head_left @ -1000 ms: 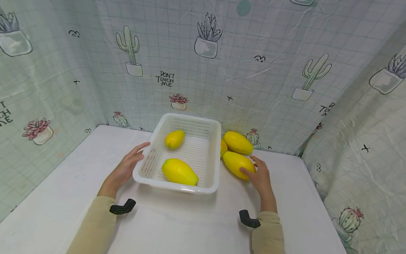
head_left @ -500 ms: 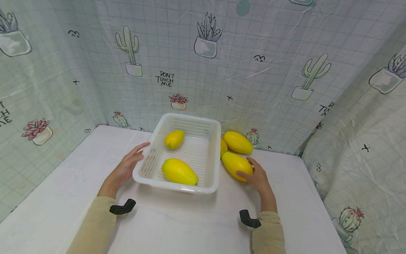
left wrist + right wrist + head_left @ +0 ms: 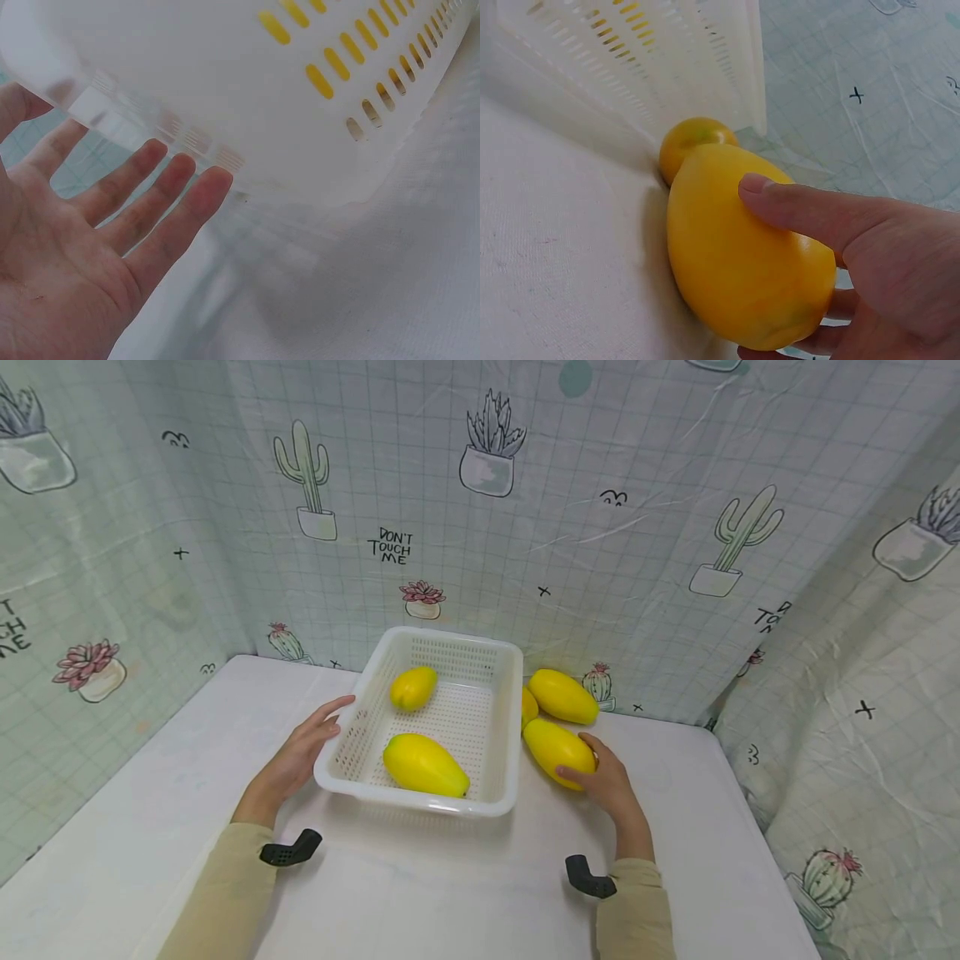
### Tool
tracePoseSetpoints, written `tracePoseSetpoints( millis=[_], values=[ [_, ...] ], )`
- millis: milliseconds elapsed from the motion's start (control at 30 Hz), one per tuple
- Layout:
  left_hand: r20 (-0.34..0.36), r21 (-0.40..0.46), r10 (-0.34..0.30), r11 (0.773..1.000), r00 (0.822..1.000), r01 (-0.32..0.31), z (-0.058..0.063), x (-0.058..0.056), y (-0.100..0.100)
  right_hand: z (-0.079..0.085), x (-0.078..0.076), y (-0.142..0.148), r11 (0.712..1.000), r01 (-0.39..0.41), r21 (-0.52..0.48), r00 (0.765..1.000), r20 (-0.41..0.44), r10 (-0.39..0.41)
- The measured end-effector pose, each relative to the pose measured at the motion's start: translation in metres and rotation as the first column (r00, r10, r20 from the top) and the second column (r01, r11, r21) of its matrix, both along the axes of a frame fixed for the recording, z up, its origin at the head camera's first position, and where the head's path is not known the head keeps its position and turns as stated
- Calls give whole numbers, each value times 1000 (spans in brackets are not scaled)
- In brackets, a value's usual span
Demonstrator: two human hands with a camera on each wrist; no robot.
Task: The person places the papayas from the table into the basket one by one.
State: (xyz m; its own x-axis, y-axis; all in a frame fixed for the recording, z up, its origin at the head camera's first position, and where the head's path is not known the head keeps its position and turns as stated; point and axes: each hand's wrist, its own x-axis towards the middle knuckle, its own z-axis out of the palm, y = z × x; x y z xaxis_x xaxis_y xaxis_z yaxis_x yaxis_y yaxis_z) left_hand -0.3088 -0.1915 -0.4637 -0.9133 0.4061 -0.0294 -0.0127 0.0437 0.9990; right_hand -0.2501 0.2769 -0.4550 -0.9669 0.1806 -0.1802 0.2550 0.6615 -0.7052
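Note:
My right hand (image 3: 609,781) grips a plump yellow papaya (image 3: 557,750) just right of the white plastic basket (image 3: 516,727). In the right wrist view the thumb lies over the papaya (image 3: 739,247) and the other fingers curl under its far side. Its narrow end meets a rounder yellow fruit (image 3: 694,142) beside the basket wall. My left hand (image 3: 296,756) stands at the basket's left side. In the left wrist view its fingers (image 3: 206,196) are stretched out, fingertips right at the basket's lower edge. Inside the basket lie a large papaya (image 3: 425,766) and a smaller yellow fruit (image 3: 413,689).
Another yellow papaya (image 3: 564,697) lies at the back, behind the gripped one. The rounder fruit (image 3: 528,710) is partly hidden by the basket's right wall. A white-covered table (image 3: 420,893) carries everything, with a cactus-print curtain (image 3: 570,543) along its back and sides.
My right hand has shifted slightly left and toward me, with the papaya moving along. My left hand and the basket stay in place.

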Motion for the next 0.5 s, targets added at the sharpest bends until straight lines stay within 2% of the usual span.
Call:
tracePoseSetpoints(
  millis=[500],
  values=[
    [-14,-20,1,1000,1000,-1,0,0,1,7,3,-1,1000,5,-9,1000,-29,-5]
  ],
)
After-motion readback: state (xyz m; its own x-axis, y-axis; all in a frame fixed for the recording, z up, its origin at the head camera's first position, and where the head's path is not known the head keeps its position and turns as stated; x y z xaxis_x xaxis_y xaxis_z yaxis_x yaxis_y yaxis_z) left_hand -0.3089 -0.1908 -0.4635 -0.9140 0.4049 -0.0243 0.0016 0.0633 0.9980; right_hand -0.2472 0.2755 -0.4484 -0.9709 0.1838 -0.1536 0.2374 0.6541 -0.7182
